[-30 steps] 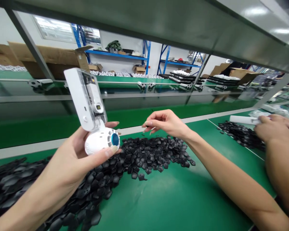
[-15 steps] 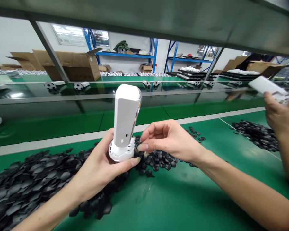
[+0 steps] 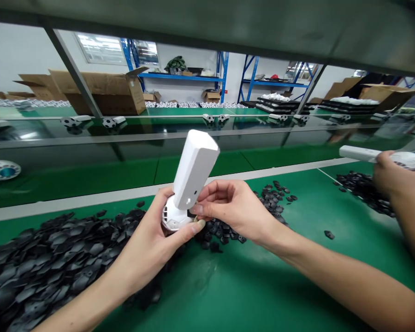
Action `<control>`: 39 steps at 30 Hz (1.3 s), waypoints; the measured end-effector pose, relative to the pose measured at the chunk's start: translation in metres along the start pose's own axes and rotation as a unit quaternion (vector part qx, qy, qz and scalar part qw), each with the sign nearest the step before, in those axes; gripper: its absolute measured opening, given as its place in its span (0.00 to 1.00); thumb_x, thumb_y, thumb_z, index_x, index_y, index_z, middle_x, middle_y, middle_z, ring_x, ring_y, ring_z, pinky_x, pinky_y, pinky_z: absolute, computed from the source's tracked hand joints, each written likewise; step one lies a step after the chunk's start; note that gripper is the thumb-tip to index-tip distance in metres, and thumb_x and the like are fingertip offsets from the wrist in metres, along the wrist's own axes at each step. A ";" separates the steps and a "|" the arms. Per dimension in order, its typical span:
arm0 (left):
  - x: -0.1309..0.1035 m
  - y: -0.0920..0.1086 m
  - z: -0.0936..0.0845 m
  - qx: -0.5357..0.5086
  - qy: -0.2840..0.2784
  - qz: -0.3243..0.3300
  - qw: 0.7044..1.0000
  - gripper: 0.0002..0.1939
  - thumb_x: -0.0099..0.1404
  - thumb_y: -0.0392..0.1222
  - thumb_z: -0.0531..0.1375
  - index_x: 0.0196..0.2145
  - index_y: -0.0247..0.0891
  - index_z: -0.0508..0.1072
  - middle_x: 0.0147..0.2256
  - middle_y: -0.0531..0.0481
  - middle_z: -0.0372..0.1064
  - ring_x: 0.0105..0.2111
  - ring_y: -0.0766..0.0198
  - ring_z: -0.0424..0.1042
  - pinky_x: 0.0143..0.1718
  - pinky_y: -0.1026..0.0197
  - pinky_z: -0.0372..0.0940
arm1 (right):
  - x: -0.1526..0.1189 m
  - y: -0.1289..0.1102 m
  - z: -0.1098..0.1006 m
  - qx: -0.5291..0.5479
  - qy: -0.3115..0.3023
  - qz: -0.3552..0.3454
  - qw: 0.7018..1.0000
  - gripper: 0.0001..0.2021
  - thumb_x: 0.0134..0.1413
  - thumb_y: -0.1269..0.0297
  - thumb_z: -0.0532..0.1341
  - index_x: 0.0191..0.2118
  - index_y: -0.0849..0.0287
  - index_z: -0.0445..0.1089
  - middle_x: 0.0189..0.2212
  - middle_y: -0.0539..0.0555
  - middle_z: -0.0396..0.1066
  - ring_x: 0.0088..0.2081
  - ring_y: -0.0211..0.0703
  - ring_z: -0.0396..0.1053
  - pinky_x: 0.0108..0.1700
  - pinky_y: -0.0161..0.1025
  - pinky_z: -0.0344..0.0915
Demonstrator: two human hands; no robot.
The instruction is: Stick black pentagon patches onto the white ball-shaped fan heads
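Note:
A white device [image 3: 197, 168] with a long rounded block and a round slotted head stands tilted to the right above the green table. My left hand [image 3: 159, 230] is wrapped round its round head from the left, thumb along the lower edge. Fingers pinched, my right hand [image 3: 231, 207] touches the right side of the head. A small dark piece shows at its fingertips, mostly hidden by them. Below and to the left lies a large heap of black flat pieces [image 3: 55, 258]; a smaller heap [image 3: 224, 233] lies under my right hand.
Another person's hands [image 3: 397, 180] hold a similar white device [image 3: 361, 153] at the right, over more black pieces [image 3: 361, 189]. Beyond the table runs a green conveyor [image 3: 131, 166] with a white part [image 3: 3, 170] at the left. A metal shelf [image 3: 207, 27] hangs overhead.
The white device has tilted to the right and turned in my left hand. My right hand has closed in on its head. The other person's device has swung lower, and the conveyor's white part shows more.

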State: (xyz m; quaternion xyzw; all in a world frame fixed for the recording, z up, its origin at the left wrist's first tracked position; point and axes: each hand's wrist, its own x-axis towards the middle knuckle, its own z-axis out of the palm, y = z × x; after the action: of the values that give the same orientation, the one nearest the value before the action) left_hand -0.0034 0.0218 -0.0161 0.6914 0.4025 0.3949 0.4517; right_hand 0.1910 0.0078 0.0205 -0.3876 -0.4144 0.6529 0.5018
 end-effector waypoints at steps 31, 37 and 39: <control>-0.008 0.004 0.008 -0.022 0.060 0.020 0.998 0.16 0.58 0.52 0.73 0.39 0.43 0.78 0.38 0.49 0.81 0.31 0.56 0.76 0.33 0.58 0.74 | 0.005 0.017 -0.001 -0.035 -0.214 0.033 0.976 0.45 0.40 0.56 0.83 0.64 0.55 0.68 0.63 0.56 0.71 0.65 0.53 0.68 0.61 0.40 0.68; -0.008 0.002 0.007 -0.036 0.046 0.001 0.998 0.14 0.56 0.54 0.73 0.32 0.43 0.78 0.35 0.48 0.81 0.36 0.51 0.79 0.38 0.55 0.76 | 0.001 0.019 0.001 -0.020 -0.181 0.017 0.983 0.46 0.39 0.60 0.84 0.65 0.57 0.67 0.62 0.57 0.72 0.60 0.51 0.72 0.57 0.37 0.69; -0.008 0.004 0.006 -0.040 0.044 -0.006 0.998 0.14 0.56 0.53 0.73 0.34 0.43 0.80 0.35 0.49 0.81 0.35 0.52 0.79 0.38 0.55 0.76 | 0.000 0.017 0.000 -0.021 -0.180 0.014 0.983 0.45 0.41 0.62 0.82 0.65 0.58 0.66 0.61 0.57 0.72 0.57 0.49 0.74 0.54 0.36 0.70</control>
State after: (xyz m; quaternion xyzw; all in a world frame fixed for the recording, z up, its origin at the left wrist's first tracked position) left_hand 0.0004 0.0119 -0.0156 0.6525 0.4098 0.4378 0.4633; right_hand 0.1851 0.0054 0.0045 -0.2796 -0.5063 0.7101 0.4016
